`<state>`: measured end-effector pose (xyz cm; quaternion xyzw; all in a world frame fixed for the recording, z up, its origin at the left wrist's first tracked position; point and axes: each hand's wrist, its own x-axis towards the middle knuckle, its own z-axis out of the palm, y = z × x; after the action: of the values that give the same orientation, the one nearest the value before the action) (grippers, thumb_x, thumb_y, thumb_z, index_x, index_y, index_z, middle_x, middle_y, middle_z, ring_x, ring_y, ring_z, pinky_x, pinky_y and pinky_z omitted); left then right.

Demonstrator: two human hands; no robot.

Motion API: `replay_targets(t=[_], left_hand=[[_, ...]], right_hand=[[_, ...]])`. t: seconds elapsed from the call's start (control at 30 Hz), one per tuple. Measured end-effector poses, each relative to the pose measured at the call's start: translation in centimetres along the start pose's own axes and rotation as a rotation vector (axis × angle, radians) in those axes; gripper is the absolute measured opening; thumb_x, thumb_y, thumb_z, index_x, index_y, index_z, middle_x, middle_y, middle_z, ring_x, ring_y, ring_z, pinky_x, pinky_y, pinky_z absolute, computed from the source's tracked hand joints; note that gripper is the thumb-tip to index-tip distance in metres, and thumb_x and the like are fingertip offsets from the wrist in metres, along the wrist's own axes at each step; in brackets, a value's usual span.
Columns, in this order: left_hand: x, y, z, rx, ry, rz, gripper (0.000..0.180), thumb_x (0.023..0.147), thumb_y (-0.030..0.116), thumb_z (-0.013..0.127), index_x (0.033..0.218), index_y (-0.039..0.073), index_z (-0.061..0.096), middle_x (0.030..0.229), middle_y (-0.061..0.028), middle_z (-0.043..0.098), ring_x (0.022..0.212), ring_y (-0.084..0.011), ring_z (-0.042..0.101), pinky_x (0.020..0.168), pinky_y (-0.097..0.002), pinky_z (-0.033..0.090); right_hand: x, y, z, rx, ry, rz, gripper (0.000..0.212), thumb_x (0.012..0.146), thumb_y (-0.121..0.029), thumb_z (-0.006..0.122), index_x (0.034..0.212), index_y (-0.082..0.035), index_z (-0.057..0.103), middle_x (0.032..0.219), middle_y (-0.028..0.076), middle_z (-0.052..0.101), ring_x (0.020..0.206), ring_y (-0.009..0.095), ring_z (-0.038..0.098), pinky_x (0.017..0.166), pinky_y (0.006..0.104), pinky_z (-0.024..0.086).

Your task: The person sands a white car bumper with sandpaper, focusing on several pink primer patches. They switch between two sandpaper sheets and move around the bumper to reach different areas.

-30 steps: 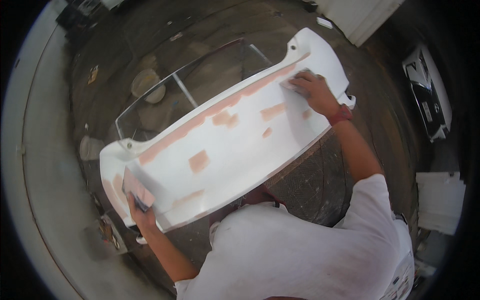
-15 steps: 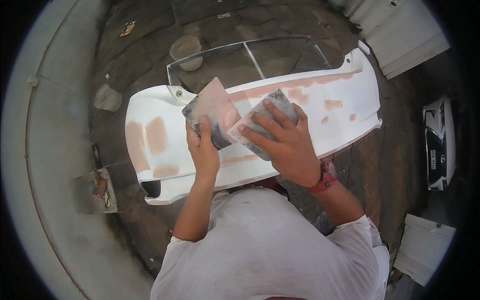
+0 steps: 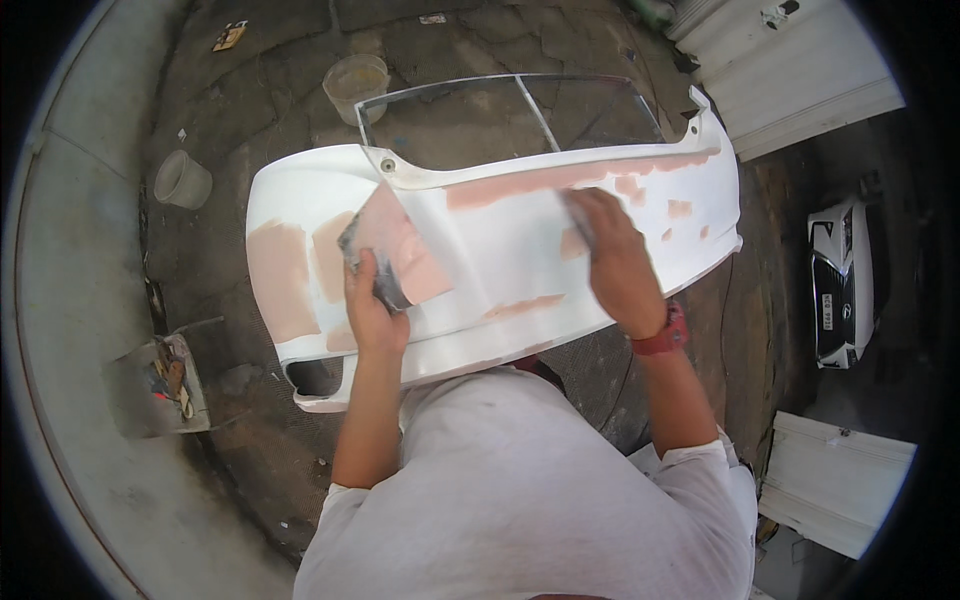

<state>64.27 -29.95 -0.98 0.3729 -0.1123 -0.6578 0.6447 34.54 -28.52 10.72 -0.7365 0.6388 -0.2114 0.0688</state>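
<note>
A white car bumper with several pink filler patches lies across in front of me. My left hand grips a flat mixing plate, its upper face smeared with pink body filler and its edge dark and grimy. Over the middle of the bumper, my right hand is closed round a thin grey spreader, seen nearly edge-on and blurred. Whether the spreader touches the bumper I cannot tell. Close to it is a small pink patch.
A metal frame stand reaches out beyond the bumper. Two pale buckets, one by the frame and one at left, stand on the dark floor. At left is a tray of tools; a car front is at far right.
My right hand has moved away from the mixing plate to the right, over the bumper, with the spreader turned edge-on. The plate has shifted slightly left and lower in my left hand.
</note>
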Motion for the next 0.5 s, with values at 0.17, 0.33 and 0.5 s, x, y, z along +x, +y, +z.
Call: replay_targets(t=[0.17,0.33,0.5], left_hand=[[-0.2,-1.4,-0.6,-0.067,-0.094,-0.088,0.049,0.110,0.026,0.059,0.152,0.005,0.046,0.141,-0.0119,0.063,0.128,-0.0238,0.063,0.108,-0.0407,0.054],[-0.4,-1.3,-0.6,-0.020,-0.114,-0.125,0.051,0.111,0.027,0.057,0.155,0.005,0.042,0.142,-0.0099,0.059,0.129,-0.0210,0.060,0.107,-0.0375,0.052],[0.0,-1.7,-1.3,-0.040,-0.103,-0.130,0.051,0.111,0.025,0.058,0.155,0.005,0.042,0.142,-0.0090,0.059,0.128,-0.0203,0.060,0.107,-0.0366,0.052]], right_hand=[[1.9,-4.5,6.0,-0.292,-0.086,-0.076,0.068,0.083,0.003,0.056,0.144,-0.025,0.062,0.146,0.009,0.059,0.142,0.042,0.049,0.099,0.0667,0.038],[3.6,-5.6,9.1,-0.307,-0.073,-0.047,0.073,0.081,0.007,0.055,0.146,-0.026,0.063,0.146,0.007,0.059,0.144,0.040,0.048,0.100,0.0686,0.037],[2.3,-5.9,9.1,-0.330,-0.153,-0.078,0.072,0.080,0.007,0.056,0.145,-0.025,0.064,0.145,0.006,0.060,0.144,0.038,0.049,0.099,0.0683,0.037]])
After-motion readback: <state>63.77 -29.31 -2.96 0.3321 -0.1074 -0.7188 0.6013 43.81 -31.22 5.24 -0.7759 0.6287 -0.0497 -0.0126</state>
